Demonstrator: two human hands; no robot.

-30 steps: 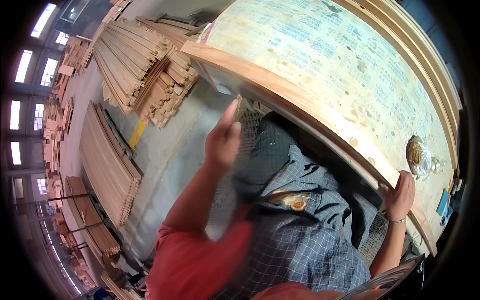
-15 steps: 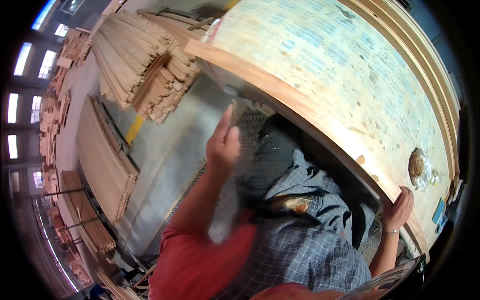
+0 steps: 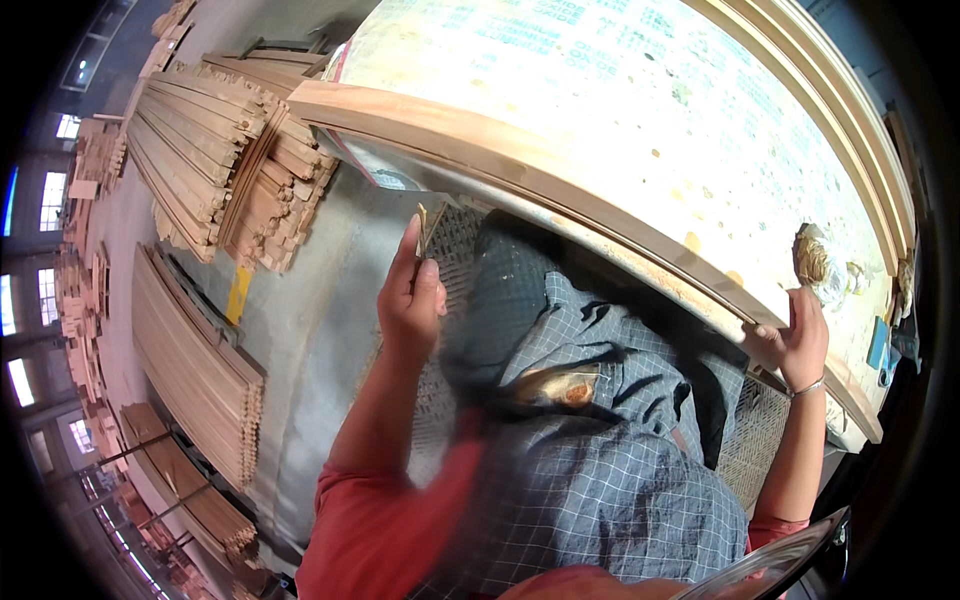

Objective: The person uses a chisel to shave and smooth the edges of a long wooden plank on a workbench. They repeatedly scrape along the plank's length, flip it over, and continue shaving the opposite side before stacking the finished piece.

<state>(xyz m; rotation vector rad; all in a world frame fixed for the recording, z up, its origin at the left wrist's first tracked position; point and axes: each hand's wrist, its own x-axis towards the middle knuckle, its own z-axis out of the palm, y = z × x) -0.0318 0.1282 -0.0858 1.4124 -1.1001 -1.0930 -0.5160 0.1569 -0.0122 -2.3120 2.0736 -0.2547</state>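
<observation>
A long wooden strip lies along the near edge of the worktable, which is covered with a pale printed sheet. My right hand grips the strip near its right end, thumb on the near side and fingers over the top. Left of my lap, my left hand is raised in the air, apart from the strip. Between its thumb and fingers is a thin, flat tan piece, seen edge-on; its kind is unclear.
A crumpled clear plastic bag with brown contents sits beyond my right hand, and a blue object lies to its right. More long strips run along the table's far side. Stacked wooden slats and flat boards stand at left.
My view has shifted, so the strip and table sit further left. My right hand's thumb now stretches out along the strip's near side. My left hand stays raised with the tan piece.
</observation>
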